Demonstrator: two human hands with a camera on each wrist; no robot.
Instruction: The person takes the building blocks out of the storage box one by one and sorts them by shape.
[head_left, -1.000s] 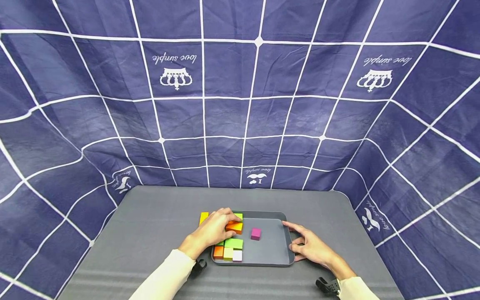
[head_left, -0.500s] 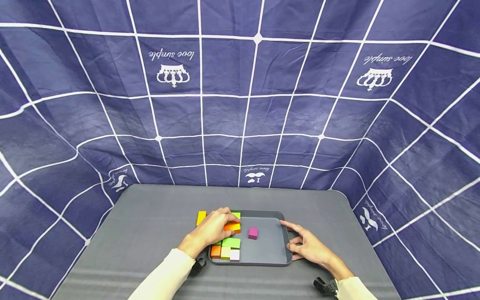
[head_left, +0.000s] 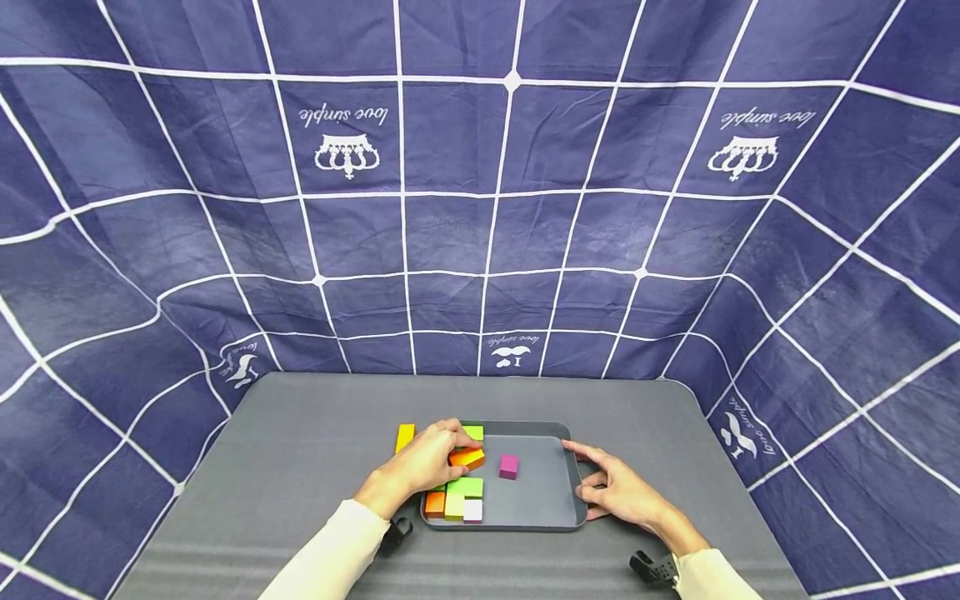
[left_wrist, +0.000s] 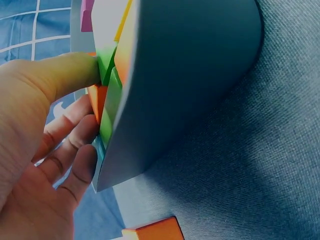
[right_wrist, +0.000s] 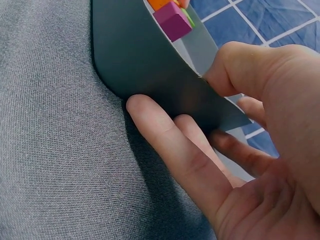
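Note:
My left hand pinches an orange block between thumb and fingers, over the left part of a grey tray. That block lies at a slant. Close behind it is a light green block; in front sits another green block. Along the tray's front left are an orange block, a pale yellow one and a white one. A purple cube stands alone near the middle. My right hand holds the tray's right side, thumb at the rim, fingers against the outer wall.
A yellow-orange block lies on the grey table, just left of the tray. A blue cloth with white lines hangs behind and at both sides. My left hand hides part of the tray's left side.
The orange block in my left hand has turned from nearly level to slanted, its right end further back. The right hand and the purple cube have stayed in place.

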